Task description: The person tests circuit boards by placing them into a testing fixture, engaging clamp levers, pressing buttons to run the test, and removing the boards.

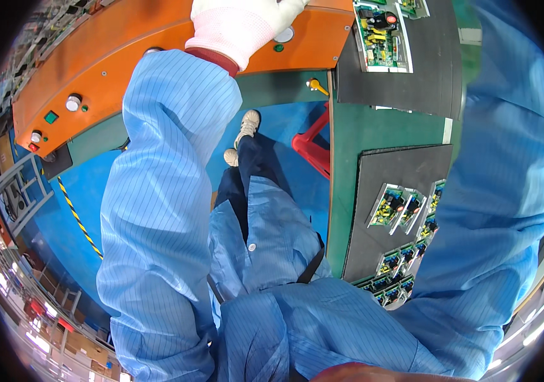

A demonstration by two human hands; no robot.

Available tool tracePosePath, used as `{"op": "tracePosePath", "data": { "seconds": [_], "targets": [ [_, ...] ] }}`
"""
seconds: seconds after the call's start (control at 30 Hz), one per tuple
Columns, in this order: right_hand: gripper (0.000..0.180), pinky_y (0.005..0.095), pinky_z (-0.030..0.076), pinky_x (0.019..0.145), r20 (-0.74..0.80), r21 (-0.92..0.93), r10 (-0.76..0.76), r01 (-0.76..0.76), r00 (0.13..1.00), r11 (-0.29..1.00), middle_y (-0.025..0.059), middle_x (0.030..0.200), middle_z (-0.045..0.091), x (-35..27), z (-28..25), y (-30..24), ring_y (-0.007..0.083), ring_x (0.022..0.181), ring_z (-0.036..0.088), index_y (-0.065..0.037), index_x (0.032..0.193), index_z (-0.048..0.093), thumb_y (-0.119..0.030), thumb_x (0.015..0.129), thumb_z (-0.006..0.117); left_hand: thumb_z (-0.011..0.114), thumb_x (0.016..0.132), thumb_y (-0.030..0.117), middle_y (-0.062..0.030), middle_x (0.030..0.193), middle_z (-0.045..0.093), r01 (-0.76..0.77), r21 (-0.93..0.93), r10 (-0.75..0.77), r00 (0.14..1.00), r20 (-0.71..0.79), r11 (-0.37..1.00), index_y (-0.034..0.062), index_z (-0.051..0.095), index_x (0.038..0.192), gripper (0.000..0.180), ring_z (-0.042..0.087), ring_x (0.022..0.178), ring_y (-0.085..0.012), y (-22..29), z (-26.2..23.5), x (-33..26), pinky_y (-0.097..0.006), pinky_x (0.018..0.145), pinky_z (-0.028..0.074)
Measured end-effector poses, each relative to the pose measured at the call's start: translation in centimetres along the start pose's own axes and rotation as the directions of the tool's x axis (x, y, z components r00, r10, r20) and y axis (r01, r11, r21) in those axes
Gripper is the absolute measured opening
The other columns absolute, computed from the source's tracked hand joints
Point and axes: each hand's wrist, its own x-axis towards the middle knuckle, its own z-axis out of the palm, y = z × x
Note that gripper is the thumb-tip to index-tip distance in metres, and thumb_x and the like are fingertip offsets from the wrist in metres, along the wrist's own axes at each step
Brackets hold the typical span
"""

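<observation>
My left hand (240,25), in a white and pale pink glove, reaches over the orange machine panel (125,48) at the top. Its fingers run out of the upper edge, so whether they hold anything does not show. Beside the glove are a round pale knob (283,34) and a small green button (278,48). My right arm (508,165) stretches up along the right side, and its hand lies outside the picture. Between the arms, near the top, a green circuit board in a white metal frame (383,38) rests on a black mat (406,83).
More framed circuit boards (386,207) stand on a second black mat (374,172) on the green bench (355,121). A red stool (313,149) is partly under the bench. A yellow-handled switch (315,84) sits by the bench edge. Yellow-black tape (78,219) crosses the blue floor.
</observation>
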Motion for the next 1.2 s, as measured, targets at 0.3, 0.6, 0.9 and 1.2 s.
{"op": "tracePosePath", "data": {
  "seconds": [0.3,0.6,0.9,1.2],
  "targets": [
    [0.02,0.0242,0.043,0.082,-0.033,-0.317,-0.008,-0.003,0.999,0.948,0.0054,0.095,0.063,6.4,-0.9,-0.5,0.0165,0.081,0.058,-0.005,0.105,0.063,-0.011,0.087,0.057,0.047,0.087,0.05,0.0039,0.138,0.047,-0.106,0.017,0.107,0.981,-0.163,0.994,0.0188,0.051,0.131,0.054,0.039,0.13,-0.0221,-1.0,0.1,-0.1,-0.041,0.102,0.031],
    [0.019,0.0215,0.042,0.081,-0.115,-0.568,-0.114,0.029,0.987,0.823,0.0045,0.094,0.063,15.5,0.6,-2.7,0.015,0.081,0.057,-0.003,0.105,0.062,-0.006,0.087,0.058,0.049,0.085,0.048,-0.0042,0.138,0.047,-0.085,0.133,0.094,0.993,-0.068,0.988,0.0146,0.053,0.128,0.054,0.04,0.127,-0.0264,-0.7,-0.7,-0.6,-0.04,0.105,0.027],
    [0.029,0.0201,0.044,0.078,-0.419,-0.415,0.045,-0.236,0.907,0.878,0.0031,0.095,0.065,16.0,3.3,-4.4,0.0089,0.08,0.055,-0.003,0.112,0.062,0.0,0.083,0.062,0.055,0.078,0.05,-0.0133,0.142,0.041,-0.07,-0.095,0.081,0.99,0.112,0.993,0.009,0.049,0.131,0.067,0.033,0.133,-0.0328,-0.2,-2.9,-1.5,-0.046,0.113,0.018],
    [0.013,0.0417,0.037,0.105,-0.612,-0.281,0.12,-0.356,0.782,0.891,0.0179,0.135,0.047,15.5,6.0,-5.2,0.0321,0.122,0.046,-0.007,0.097,0.049,-0.002,0.087,0.056,0.058,0.078,0.049,-0.0164,0.149,0.032,-0.133,-0.169,0.164,0.97,0.181,0.977,0.0068,0.04,0.139,0.077,0.024,0.14,-0.0327,-1.0,-4.1,-2.2,-0.045,0.116,0.01]
  ]
}}
